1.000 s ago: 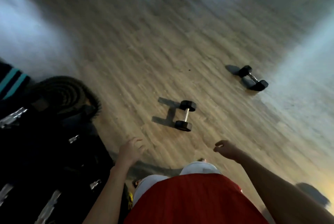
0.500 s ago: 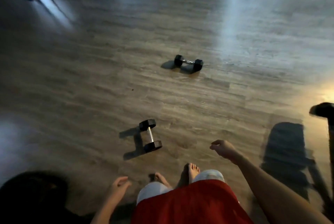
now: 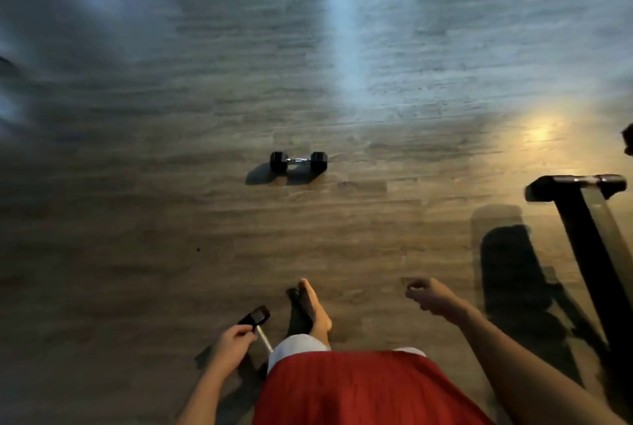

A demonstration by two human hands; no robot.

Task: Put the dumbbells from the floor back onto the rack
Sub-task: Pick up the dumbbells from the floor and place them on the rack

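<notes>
Two black hex dumbbells lie on the wooden floor [image 3: 411, 219]. The far dumbbell [image 3: 298, 161] rests crosswise in the middle of the view. The near dumbbell [image 3: 256, 317] lies next to my bare foot [image 3: 313, 308], its lower end hidden behind my leg. My left hand [image 3: 232, 342] hangs over the near dumbbell's handle with loosely curled fingers; it overlaps the dumbbell in the view and no grip shows. My right hand [image 3: 432, 295] hangs loosely curled to the right and holds nothing. No rack is in view.
A black piece of gym equipment with a T-shaped foot [image 3: 579, 215] stands at the right edge and casts a long shadow [image 3: 510, 274]. Bright light patches fall on the floor at the top and right. My red shirt [image 3: 359, 390] fills the bottom.
The view has swung away from the dark rack at the left and moved forward. The near dumbbell has come to my feet under my left hand; the far one is closer.
</notes>
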